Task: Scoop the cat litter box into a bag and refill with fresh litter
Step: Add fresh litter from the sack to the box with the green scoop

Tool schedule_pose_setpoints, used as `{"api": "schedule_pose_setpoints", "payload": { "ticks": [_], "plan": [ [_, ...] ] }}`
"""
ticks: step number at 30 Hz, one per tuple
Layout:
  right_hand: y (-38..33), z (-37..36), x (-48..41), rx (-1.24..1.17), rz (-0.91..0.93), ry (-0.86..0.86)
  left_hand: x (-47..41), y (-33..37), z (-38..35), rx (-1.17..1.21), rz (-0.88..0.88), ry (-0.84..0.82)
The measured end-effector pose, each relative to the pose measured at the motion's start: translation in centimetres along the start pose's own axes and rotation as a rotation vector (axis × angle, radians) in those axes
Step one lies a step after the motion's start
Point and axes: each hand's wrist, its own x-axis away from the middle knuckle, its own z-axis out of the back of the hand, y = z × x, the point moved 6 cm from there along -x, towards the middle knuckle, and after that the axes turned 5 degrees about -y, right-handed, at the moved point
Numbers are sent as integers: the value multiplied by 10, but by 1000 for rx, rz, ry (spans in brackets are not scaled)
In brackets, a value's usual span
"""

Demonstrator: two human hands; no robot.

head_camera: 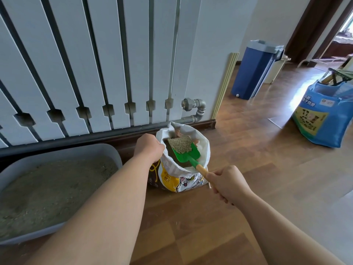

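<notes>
A white litter bag (204, 150) with a cat picture stands open on the wooden floor below the radiator. My left hand (148, 147) grips the bag's left rim. My right hand (227, 181) grips the wooden handle of a green shovel (188, 154). The shovel's blade sits over the bag's mouth and carries a heap of grey-green litter (180, 145). The grey litter box (107, 150) lies at the left, its bottom covered with a layer of litter.
A white slatted radiator (95, 64) with a metal pipe fitting (196, 107) fills the wall behind. A blue bin (252, 73) stands at the back right. A blue printed bag (324, 119) holding tools sits at the far right. Crumbs of litter lie on the floor.
</notes>
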Motion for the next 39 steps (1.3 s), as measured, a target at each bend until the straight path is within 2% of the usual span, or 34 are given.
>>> {"api": "schedule_pose_setpoints", "payload": {
  "ticks": [3,9,13,16,20,23,28,32,36,39],
  "plan": [
    [-12,4,-7,151,-16,5,-2,-1,-1,5,2,-5],
    [-65,17,-12,721,91,147,-3,-1,0,0,-7,-9],
    [-85,22,-13,868,103,225,-3,0,1,-8,-30,-21],
    [-89,18,-20,913,101,216,-2,-1,2,-7,-35,-34],
    [-92,12,-24,855,74,179,-2,0,2,0,-67,-40],
    [-94,16,-31,714,49,169,-3,0,3,16,-98,-23],
    [-92,0,-47,647,11,-74,-5,-2,6,19,-134,-4],
    [-78,-15,-57,665,-127,-141,-6,-4,6,39,-129,1],
    [-54,-45,-75,353,-11,-62,-6,-5,5,53,-122,13],
    [-30,-53,-79,124,-41,-54,-4,-6,3,53,-118,-10]
  ]
}}
